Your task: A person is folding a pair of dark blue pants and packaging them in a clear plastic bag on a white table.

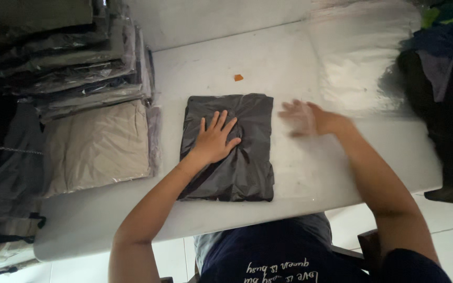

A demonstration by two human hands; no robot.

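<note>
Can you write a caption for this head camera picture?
Left hand flat on a folded dark garment, right hand beside it.

Under the flat left hand (215, 139), matt dark grey cloth (229, 149) is seen, softly creased. A thin, clear, glossy plastic film (302, 157) is touched by the right hand (310, 119). Beyond it, more shiny clear plastic bags (360, 57) are laid on the smooth white tabletop (226, 57).

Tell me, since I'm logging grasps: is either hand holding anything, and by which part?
Nothing is gripped. The left hand lies flat, fingers spread, on the middle of the folded dark garment. The right hand is blurred above clear plastic; any hold cannot be told.
</note>
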